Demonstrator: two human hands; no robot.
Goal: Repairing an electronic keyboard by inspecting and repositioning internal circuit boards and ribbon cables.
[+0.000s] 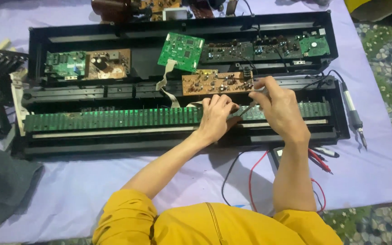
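Single head view, steep downward look, close range over opened keyboard chassis (pixel 182 31) on lilac-covered table (pixel 69 190).

Lilac cloth (pixel 69 190) under opened keyboard case (pixel 182 136)

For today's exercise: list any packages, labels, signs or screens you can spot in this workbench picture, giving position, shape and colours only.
None can be made out: no package, sign or screen.
White patch: small pale rectangle at the black case's top right corner, perhaps a label; too small to tell.
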